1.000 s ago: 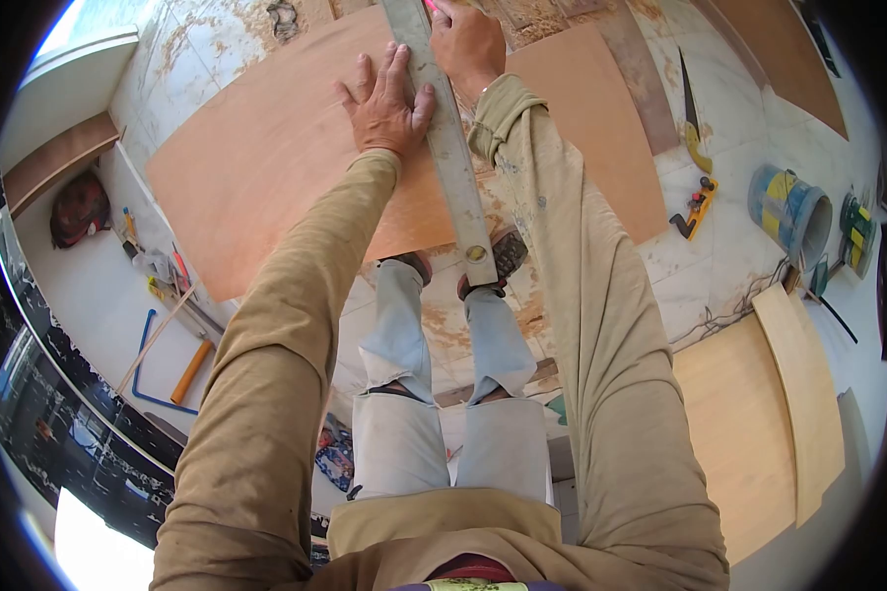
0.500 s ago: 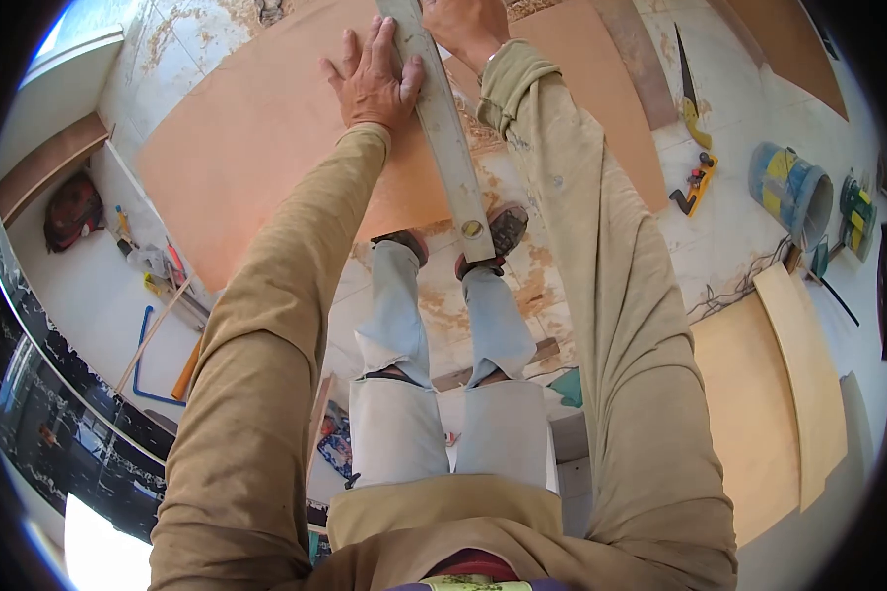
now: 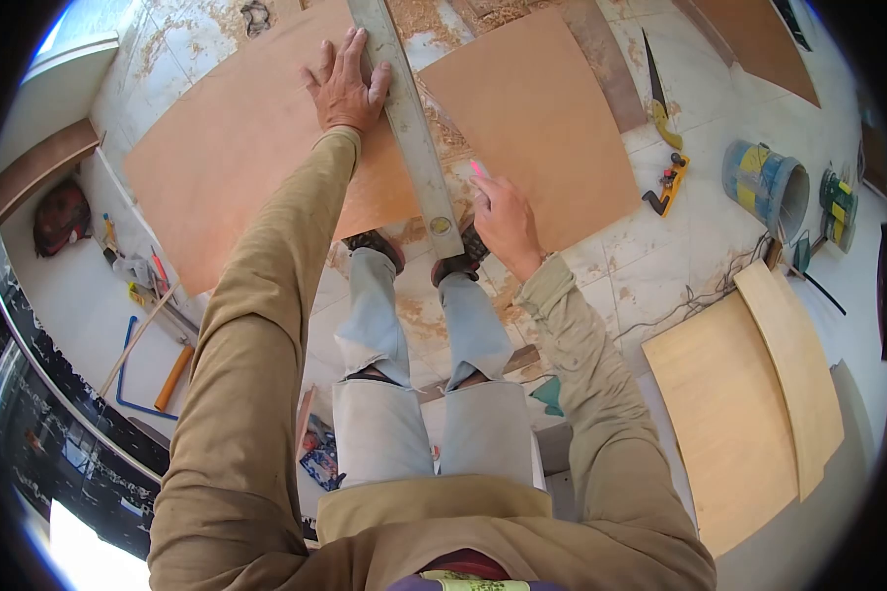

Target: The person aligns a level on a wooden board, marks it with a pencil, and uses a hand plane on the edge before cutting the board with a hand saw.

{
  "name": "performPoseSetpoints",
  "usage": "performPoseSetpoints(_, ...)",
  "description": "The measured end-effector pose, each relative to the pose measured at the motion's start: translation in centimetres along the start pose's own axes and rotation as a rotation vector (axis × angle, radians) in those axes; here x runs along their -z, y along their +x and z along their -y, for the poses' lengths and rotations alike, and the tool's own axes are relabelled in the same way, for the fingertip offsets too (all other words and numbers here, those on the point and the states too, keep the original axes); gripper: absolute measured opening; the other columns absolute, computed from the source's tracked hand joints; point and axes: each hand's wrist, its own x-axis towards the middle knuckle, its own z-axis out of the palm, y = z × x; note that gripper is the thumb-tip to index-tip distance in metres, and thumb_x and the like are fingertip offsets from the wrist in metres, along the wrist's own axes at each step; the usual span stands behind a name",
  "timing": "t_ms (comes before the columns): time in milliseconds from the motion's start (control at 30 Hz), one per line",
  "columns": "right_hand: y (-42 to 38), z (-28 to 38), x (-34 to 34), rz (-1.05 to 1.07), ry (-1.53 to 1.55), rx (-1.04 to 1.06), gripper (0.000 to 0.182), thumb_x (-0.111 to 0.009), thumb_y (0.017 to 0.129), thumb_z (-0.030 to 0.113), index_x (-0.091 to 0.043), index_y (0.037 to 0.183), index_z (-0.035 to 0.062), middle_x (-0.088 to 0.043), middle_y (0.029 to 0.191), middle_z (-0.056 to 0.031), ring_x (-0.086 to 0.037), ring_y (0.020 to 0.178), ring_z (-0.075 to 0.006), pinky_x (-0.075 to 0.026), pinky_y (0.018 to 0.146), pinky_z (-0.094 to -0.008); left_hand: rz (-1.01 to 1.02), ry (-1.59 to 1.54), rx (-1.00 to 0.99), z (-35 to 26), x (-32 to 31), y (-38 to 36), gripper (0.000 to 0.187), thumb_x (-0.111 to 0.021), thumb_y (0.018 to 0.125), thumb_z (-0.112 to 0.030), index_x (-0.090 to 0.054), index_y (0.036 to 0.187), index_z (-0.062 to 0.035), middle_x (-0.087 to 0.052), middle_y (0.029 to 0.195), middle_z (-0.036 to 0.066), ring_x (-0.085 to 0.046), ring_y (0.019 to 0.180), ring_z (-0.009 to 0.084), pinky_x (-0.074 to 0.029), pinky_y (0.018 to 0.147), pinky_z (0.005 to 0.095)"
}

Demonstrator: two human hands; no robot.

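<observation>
My left hand (image 3: 349, 94) lies spread on a large reddish-brown wood sheet (image 3: 237, 148), its thumb at the edge of a long metal spirit level (image 3: 419, 148). The level lies lengthwise along the sheet's right side, and its near end with a round vial reaches over my shoes. To the right of the level, my right hand (image 3: 508, 219) is closed around a slim pencil-like thing with a pink end (image 3: 478, 168). Its other end is hidden in my fingers. This hand is beside the level and over the near left edge of a second brown sheet (image 3: 552, 118).
A handsaw (image 3: 660, 98), an orange hand plane (image 3: 672, 185) and a blue bucket (image 3: 759, 182) are on the right. Pale plywood pieces (image 3: 729, 414) lie at the lower right. Hand tools, including an orange-handled one (image 3: 173, 377), lie at the left. Sawdust covers parts of the tiled floor.
My right hand has moved from the far part of the level back toward my body, and the pink-ended thing now shows in it. My left hand stays on the sheet; the view has shifted slightly.
</observation>
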Motion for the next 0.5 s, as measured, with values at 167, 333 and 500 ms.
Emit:
performPoseSetpoints(167, -0.8, -1.1, -7.2, -0.115, 0.3, -0.137, 0.039, -0.055, 0.101, 0.019, -0.062, 0.129, -0.0079, -0.064, 0.118, -0.0306, -0.062, 0.11, -0.0455, -0.049, 0.095, -0.048, 0.078, -0.156, 0.316, -6.6, 3.2, -5.4, 0.09, -0.072, 0.089, -0.052, -0.035, 0.154, -0.0024, -0.052, 0.136, 0.022, -0.048, 0.132, 0.0394, -0.032, 0.112, 0.0549)
performPoseSetpoints(333, -1.5, 0.0, -8.5, -0.23, 0.325, -0.164, 0.042, -0.055, 0.104, 0.023, -0.061, 0.129, -0.0094, -0.064, 0.117, -0.0297, -0.062, 0.109, -0.046, -0.05, 0.094, -0.0485, 0.181, -0.098, 0.521, -10.6, 3.3, -11.6, 0.09, -0.076, 0.084, -0.044, -0.038, 0.151, 0.0029, -0.055, 0.126, 0.019, -0.059, 0.114, 0.0342, -0.048, 0.098, 0.048)
performPoseSetpoints(500, -0.9, 0.5, -7.4, -0.147, 0.248, -0.177, 0.041, -0.06, 0.102, 0.023, -0.062, 0.13, -0.0063, -0.065, 0.113, -0.0265, -0.064, 0.105, -0.0414, -0.051, 0.091, -0.0461, 0.251, -1.279, 0.827, -5.1, 7.3, -11.6, 0.065, -0.069, 0.084, -0.028, -0.051, 0.139, 0.0016, -0.059, 0.11, 0.011, -0.06, 0.102, 0.0214, -0.053, 0.081, 0.0338)
